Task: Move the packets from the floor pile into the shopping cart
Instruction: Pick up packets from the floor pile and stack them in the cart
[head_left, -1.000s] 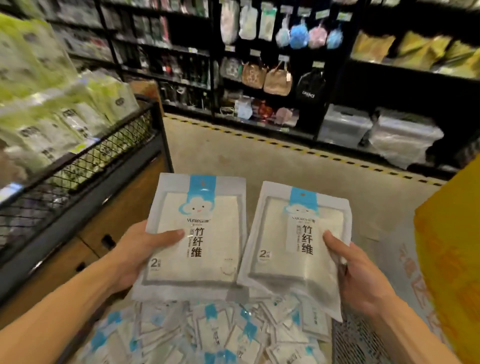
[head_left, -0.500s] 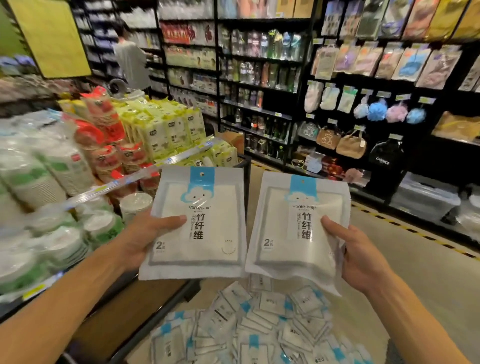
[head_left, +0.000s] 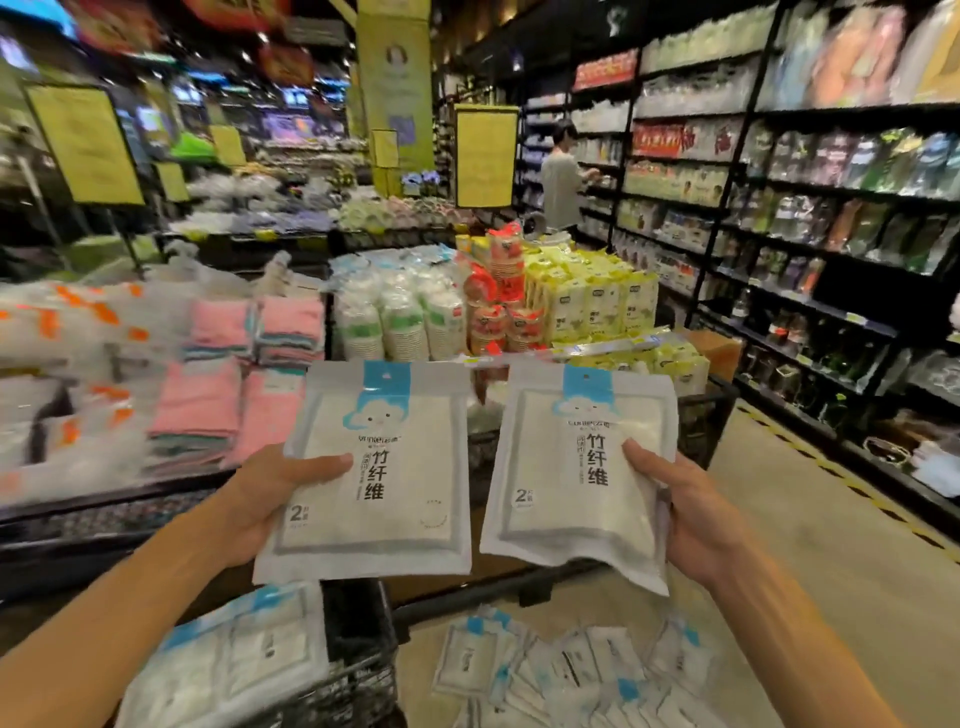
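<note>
Shopping cart (head_left: 358, 670), lower left: dark wire basket, near corner in view; several packets (head_left: 234, 654) already lie inside against its left side. Contents partly blurred, count not readable.

Left hand (head_left: 270, 499): grasping one packet (head_left: 374, 473) by its left edge, thumb across the front, fingers hidden behind. Packet upright, face to camera, held above the cart's right rim.

Right hand (head_left: 696, 514): grasping a second packet (head_left: 582, 473) by its right edge, thumb on the front. Packet slightly tilted, held just beside the first, above the floor between cart and pile.

Floor pile (head_left: 571, 675), lower centre to right: many packets overlapping on the floor, just beside the cart.

Status, as judged: task under way. Some stock carted, two items in transit, the larger share apparently remaining on the floor.
</note>
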